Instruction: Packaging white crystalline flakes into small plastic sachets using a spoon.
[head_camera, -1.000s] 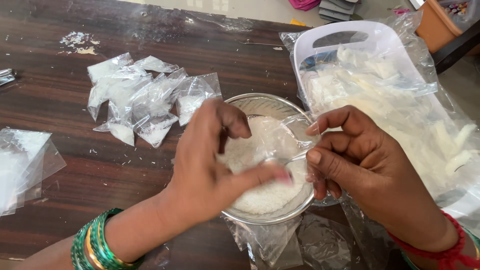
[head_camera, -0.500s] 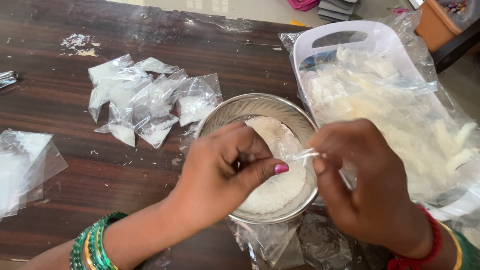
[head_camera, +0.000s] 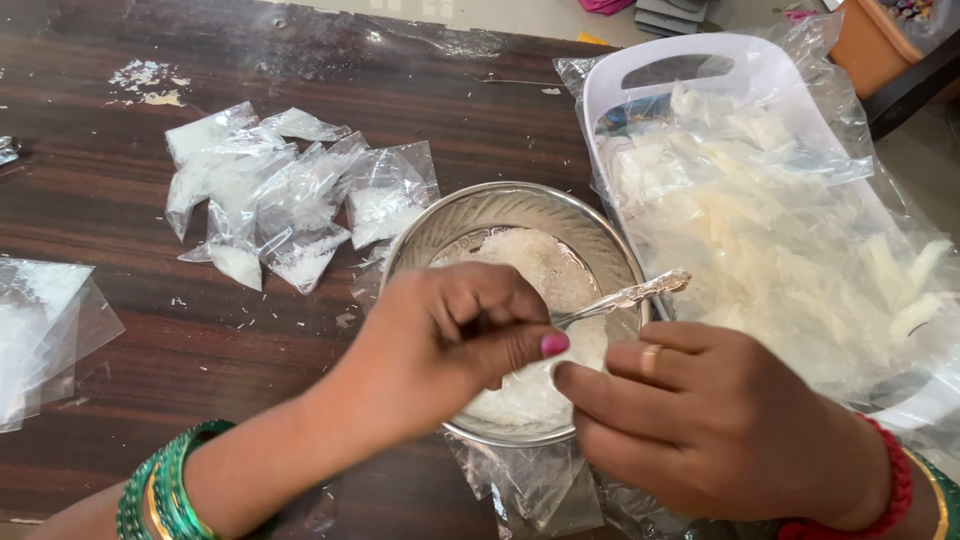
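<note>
A steel bowl (head_camera: 470, 215) of white grated flakes (head_camera: 545, 270) stands mid-table. My left hand (head_camera: 450, 340) hovers over its near side with fingers curled shut around the bowl end of a metal spoon (head_camera: 630, 295), whose handle sticks out to the right. My right hand (head_camera: 710, 425) lies low at the bowl's near-right rim, fingers together, its fingertips meeting my left thumb. Whatever is between the two hands is hidden. A crumpled clear plastic pouch (head_camera: 530, 490) lies under the bowl's near edge.
Several small clear packets of white flakes (head_camera: 280, 200) lie left of the bowl. A white plastic basket (head_camera: 640, 65) lined with plastic holds pale strips (head_camera: 800, 250) on the right. Flat clear bags (head_camera: 40, 330) sit at the left edge. The dark wooden table (head_camera: 200, 350) has scattered crumbs.
My right hand let go of the spoon handle and dropped toward the bowl's near rim. My left hand slid down and closed over the spoon's bowl end.
</note>
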